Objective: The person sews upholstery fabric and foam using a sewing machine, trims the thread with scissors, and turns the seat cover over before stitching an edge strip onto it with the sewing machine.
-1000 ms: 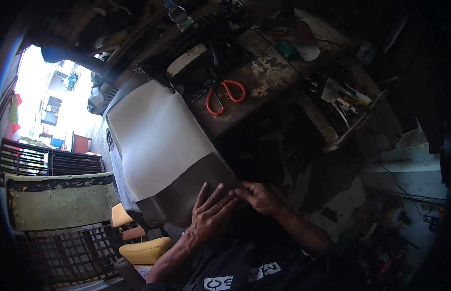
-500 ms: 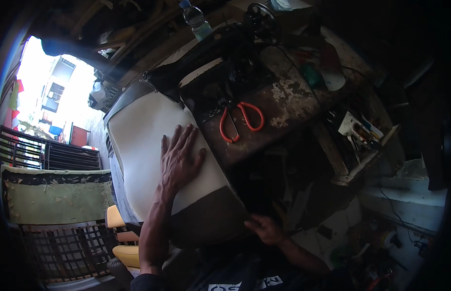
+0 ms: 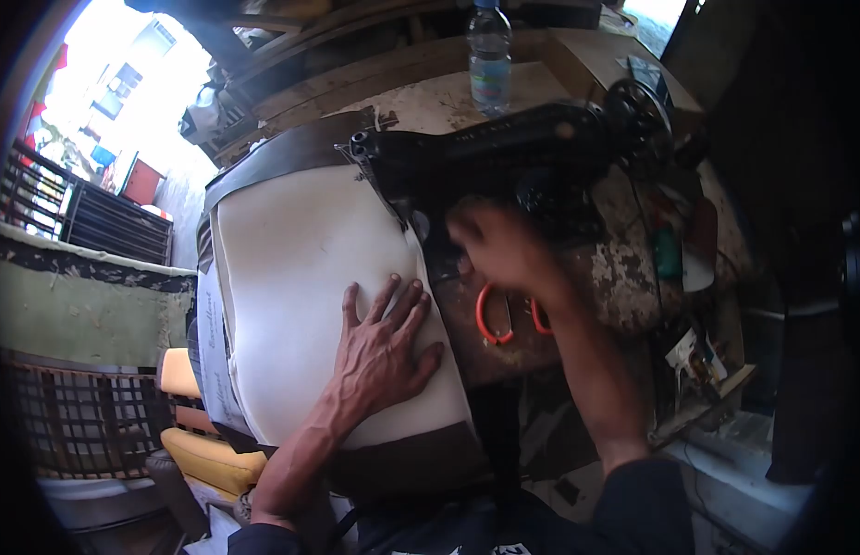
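My left hand [image 3: 384, 356] lies flat, fingers spread, on a white padded sheet [image 3: 296, 240]. Dark brown material [image 3: 407, 462] shows along the sheet's near edge and again at its far edge. The sheet's right edge runs up to the needle end of a black sewing machine [image 3: 485, 139]. Beside that end, over the machine bed, is my right hand [image 3: 495, 240], smeared by motion, so I cannot tell whether its fingers hold anything. Below the right hand, scissors with orange handles [image 3: 490, 319] rest on the worn table, partly covered by my forearm.
A water bottle [image 3: 489, 65] stands behind the machine near a cardboard box [image 3: 587, 60]. To the right are a green object [image 3: 668, 252] and an open drawer of small tools [image 3: 698, 361]. A yellow cushioned piece [image 3: 213, 460] is at lower left.
My right hand has risen from the sheet's near right corner to the needle end of the machine. My left hand stays flat on the sheet. The view has shifted.
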